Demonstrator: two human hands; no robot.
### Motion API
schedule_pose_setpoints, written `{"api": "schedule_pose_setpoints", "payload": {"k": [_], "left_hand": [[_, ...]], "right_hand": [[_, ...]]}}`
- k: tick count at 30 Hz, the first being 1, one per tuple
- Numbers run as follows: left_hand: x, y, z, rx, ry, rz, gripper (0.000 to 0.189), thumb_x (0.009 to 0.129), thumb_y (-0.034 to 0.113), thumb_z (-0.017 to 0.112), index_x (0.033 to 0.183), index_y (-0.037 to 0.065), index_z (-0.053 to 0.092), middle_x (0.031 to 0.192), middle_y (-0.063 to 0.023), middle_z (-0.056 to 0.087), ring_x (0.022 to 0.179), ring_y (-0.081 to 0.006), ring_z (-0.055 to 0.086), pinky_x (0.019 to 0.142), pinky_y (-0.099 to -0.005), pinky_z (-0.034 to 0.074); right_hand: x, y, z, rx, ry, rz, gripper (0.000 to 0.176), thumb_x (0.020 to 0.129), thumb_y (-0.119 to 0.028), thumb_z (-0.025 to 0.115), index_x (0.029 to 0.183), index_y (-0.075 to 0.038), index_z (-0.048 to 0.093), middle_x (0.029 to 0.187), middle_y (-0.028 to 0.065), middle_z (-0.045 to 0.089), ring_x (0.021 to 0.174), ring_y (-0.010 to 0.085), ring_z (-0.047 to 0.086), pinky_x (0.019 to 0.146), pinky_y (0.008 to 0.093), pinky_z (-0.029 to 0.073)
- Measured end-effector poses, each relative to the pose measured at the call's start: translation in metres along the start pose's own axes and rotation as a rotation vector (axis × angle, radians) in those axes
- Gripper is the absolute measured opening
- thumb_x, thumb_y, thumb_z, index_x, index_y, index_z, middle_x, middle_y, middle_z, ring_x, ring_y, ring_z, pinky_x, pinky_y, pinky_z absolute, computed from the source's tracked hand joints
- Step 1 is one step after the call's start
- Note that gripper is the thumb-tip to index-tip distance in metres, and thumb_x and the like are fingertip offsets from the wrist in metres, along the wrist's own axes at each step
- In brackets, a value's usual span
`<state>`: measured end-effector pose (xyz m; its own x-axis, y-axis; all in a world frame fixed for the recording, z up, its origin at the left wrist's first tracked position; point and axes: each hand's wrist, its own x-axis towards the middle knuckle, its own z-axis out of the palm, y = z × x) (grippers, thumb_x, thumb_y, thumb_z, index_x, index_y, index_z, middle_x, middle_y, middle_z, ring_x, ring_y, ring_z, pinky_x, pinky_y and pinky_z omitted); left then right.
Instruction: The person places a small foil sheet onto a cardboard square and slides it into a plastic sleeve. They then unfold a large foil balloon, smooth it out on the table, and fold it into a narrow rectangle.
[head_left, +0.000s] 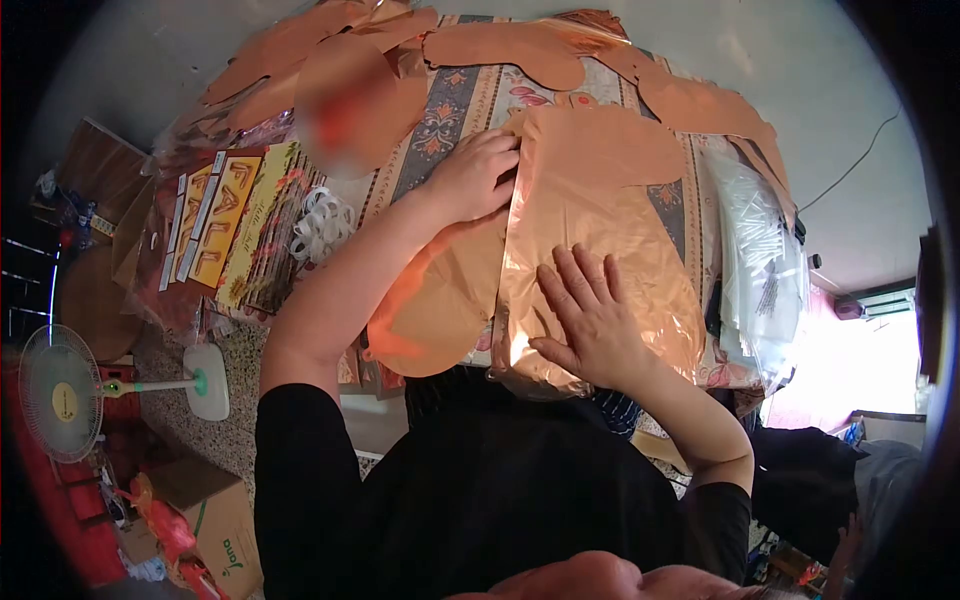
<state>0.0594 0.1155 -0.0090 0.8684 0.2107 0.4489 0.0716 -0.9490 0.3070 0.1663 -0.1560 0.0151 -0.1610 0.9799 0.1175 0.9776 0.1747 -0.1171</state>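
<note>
A copper-orange cutout with rounded ends lies on the table in front of me, its lower left lobe near the table's edge. Over its right part rests a shiny clear plastic bag with more of the orange material showing through. My left hand has its fingers bent around the bag's left edge, near the top; the fingertips are partly hidden. Flat on the lower part of the bag lies my right hand, palm down, fingers spread and holding nothing.
More orange cutouts lie along the table's far side. At left are printed "FALL" cards and a bundle of white ribbon loops. Clear plastic packets hang over the right edge. A fan stands at lower left, near a cardboard box.
</note>
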Motion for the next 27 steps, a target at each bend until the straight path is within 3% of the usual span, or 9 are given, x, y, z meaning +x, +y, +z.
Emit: {"api": "schedule_pose_setpoints", "payload": {"k": [6, 13, 15, 16, 19, 20, 22, 27], "left_hand": [[0.001, -0.005, -0.019, -0.156, -0.039, 0.119, 0.034, 0.084, 0.022, 0.064, 0.113, 0.005, 0.063, 0.115, -0.0133, 0.059, 0.112, -0.0346, 0.053, 0.097, -0.0434, 0.042], [-0.008, -0.011, -0.012, -0.037, 0.048, 0.188, 0.032, 0.085, 0.02, 0.064, 0.114, 0.006, 0.063, 0.116, -0.0131, 0.06, 0.111, -0.0326, 0.056, 0.096, -0.0404, 0.045], [-0.01, -0.018, -0.014, -0.393, 0.076, -0.15, 0.029, 0.086, 0.017, 0.062, 0.112, 0.004, 0.063, 0.113, -0.0134, 0.062, 0.105, -0.0319, 0.06, 0.091, -0.0386, 0.049], [-0.006, -0.02, -0.021, -0.463, 0.091, -0.224, 0.027, 0.087, 0.016, 0.06, 0.109, 0.001, 0.063, 0.109, -0.0136, 0.064, 0.1, -0.0323, 0.063, 0.089, -0.0379, 0.051], [-0.002, -0.017, -0.03, -0.374, 0.149, -0.304, 0.027, 0.086, 0.017, 0.062, 0.107, 0.001, 0.064, 0.109, -0.0133, 0.064, 0.103, -0.032, 0.061, 0.09, -0.0384, 0.05], [-0.003, -0.018, -0.027, -0.373, 0.151, -0.303, 0.027, 0.086, 0.017, 0.062, 0.107, 0.001, 0.064, 0.109, -0.0133, 0.064, 0.103, -0.032, 0.061, 0.09, -0.0384, 0.05], [-0.002, -0.015, -0.019, -0.171, 0.062, -0.027, 0.027, 0.087, 0.015, 0.063, 0.111, 0.003, 0.065, 0.117, -0.0122, 0.062, 0.111, -0.0283, 0.058, 0.095, -0.0371, 0.046], [-0.007, -0.004, -0.011, -0.026, 0.007, -0.012, 0.036, 0.086, 0.028, 0.067, 0.112, 0.003, 0.065, 0.123, -0.0123, 0.059, 0.117, -0.0304, 0.054, 0.101, -0.0412, 0.042]], "right_hand": [[0.0, 0.0, 0.0, -0.023, 0.002, -0.003, 0.081, 0.09, -0.059, 0.047, 0.145, -0.001, 0.036, 0.152, 0.0234, 0.03, 0.142, 0.0421, 0.024, 0.115, 0.0577, 0.012], [0.0, 0.002, -0.001, 0.006, 0.015, -0.01, 0.08, 0.089, -0.059, 0.048, 0.144, -0.002, 0.038, 0.151, 0.023, 0.032, 0.141, 0.0417, 0.026, 0.115, 0.0575, 0.013], [0.001, 0.002, 0.0, 0.003, 0.036, -0.011, 0.081, 0.089, -0.059, 0.049, 0.144, -0.001, 0.038, 0.151, 0.0231, 0.031, 0.141, 0.0416, 0.026, 0.115, 0.0572, 0.013], [0.0, 0.002, 0.0, 0.007, 0.027, -0.007, 0.081, 0.089, -0.059, 0.048, 0.144, -0.001, 0.038, 0.151, 0.0231, 0.031, 0.142, 0.0415, 0.026, 0.115, 0.057, 0.012], [-0.001, 0.001, 0.0, 0.017, 0.025, 0.004, 0.079, 0.087, -0.057, 0.052, 0.145, -0.004, 0.037, 0.152, 0.0209, 0.032, 0.142, 0.0396, 0.026, 0.114, 0.0587, 0.015], [-0.001, 0.001, -0.001, 0.014, 0.017, 0.002, 0.08, 0.088, -0.058, 0.05, 0.145, -0.003, 0.037, 0.152, 0.022, 0.031, 0.142, 0.0404, 0.025, 0.115, 0.0581, 0.014], [0.0, 0.001, -0.001, 0.011, 0.01, -0.004, 0.081, 0.089, -0.059, 0.048, 0.144, -0.001, 0.037, 0.152, 0.0231, 0.031, 0.142, 0.0413, 0.025, 0.115, 0.0574, 0.013], [0.0, 0.001, -0.004, -0.001, -0.002, -0.004, 0.08, 0.089, -0.058, 0.05, 0.145, -0.002, 0.037, 0.152, 0.0226, 0.031, 0.142, 0.041, 0.025, 0.114, 0.0589, 0.013]]}}
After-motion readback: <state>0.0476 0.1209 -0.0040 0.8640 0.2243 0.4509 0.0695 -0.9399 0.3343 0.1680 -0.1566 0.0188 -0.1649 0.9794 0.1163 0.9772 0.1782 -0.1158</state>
